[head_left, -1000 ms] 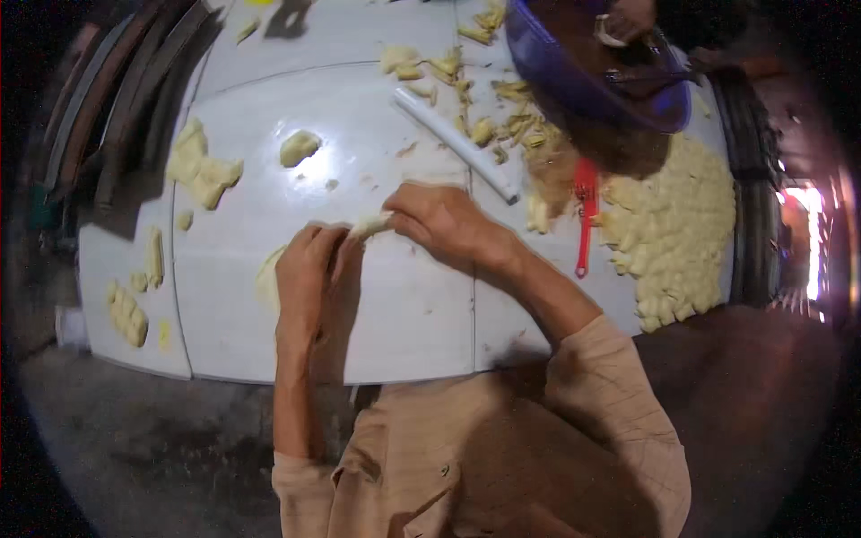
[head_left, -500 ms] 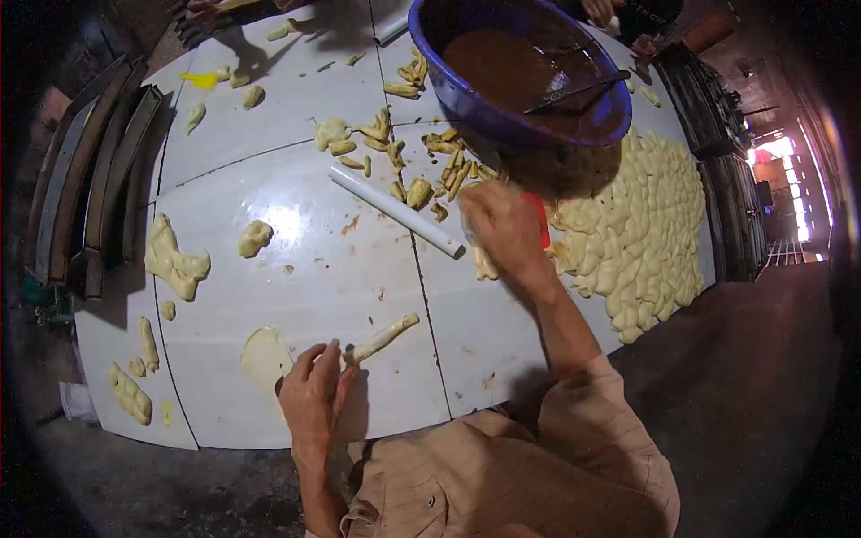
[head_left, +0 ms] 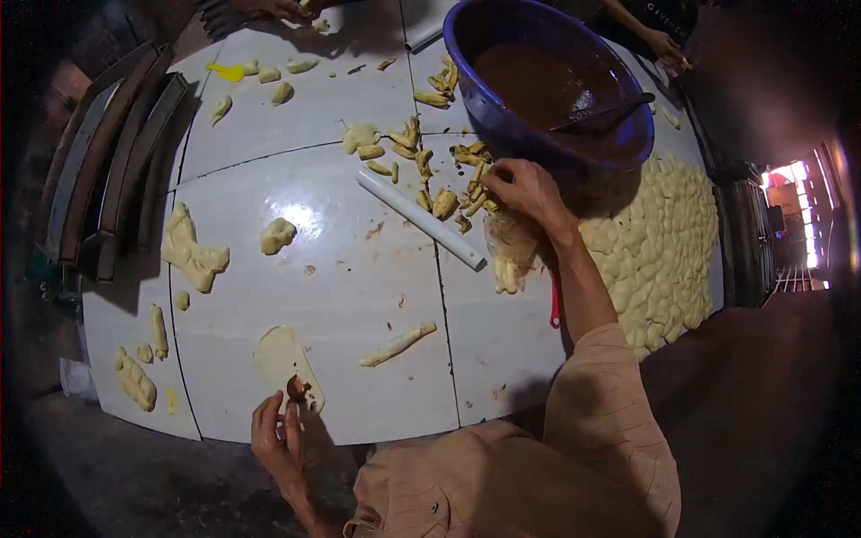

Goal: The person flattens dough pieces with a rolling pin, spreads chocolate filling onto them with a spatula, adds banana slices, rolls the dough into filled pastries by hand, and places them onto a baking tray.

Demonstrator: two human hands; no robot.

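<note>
My left hand (head_left: 280, 437) is at the near edge of the table, fingers curled. At its fingertips is a small reddish-brown rounded piece (head_left: 298, 387), with dark crumbs beside it on a flattened oval of pale dough (head_left: 278, 351). What exactly the fingers grip cannot be made out. My right hand (head_left: 534, 193) reaches to a scattered pile of yellow-brown strips (head_left: 446, 203), its fingers pinched at the pile's right edge. Below that wrist lies a clear plastic bag (head_left: 508, 255) with pale pieces at its end. A thin dough roll (head_left: 398, 345) rests between my arms.
A white pipe (head_left: 421, 220) lies mid-table. Beyond it stands a blue basin (head_left: 475, 99) of brown liquid with a dark-handled utensil. Many dough pieces (head_left: 650, 251) cover the right side. Metal troughs (head_left: 94, 170) stand at left. Other people's hands (head_left: 664, 47) work at the far side.
My right hand has moved away from the bag to the yellow-brown strips. My left hand has drawn back toward the edge, and brown filling now shows on the flattened dough.
</note>
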